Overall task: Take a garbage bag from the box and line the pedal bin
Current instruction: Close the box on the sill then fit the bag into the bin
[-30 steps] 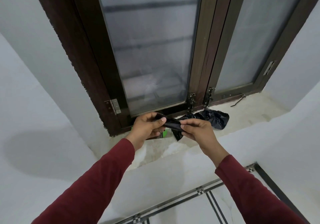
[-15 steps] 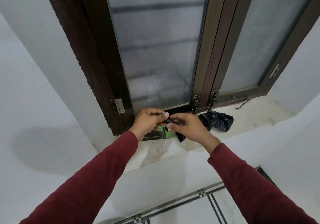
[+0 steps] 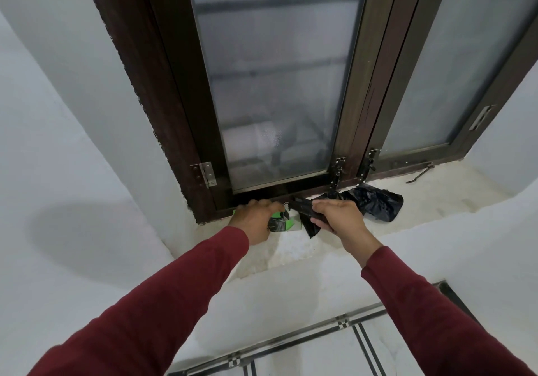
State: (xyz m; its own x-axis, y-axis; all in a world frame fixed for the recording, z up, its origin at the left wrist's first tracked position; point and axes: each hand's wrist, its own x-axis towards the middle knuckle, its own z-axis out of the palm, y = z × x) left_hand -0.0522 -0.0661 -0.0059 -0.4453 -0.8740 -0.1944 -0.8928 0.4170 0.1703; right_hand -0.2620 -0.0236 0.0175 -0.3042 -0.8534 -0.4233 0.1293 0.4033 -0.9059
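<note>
The garbage bag is black, thin and shiny, folded into a narrow crumpled strip. One end of it is at the open top of the box, and the other end hangs down in a point over the windowsill. The box is small, black and green with small print on its side, and it stands on the windowsill close to the dark window frame. The pedal bin is not in view.
</note>
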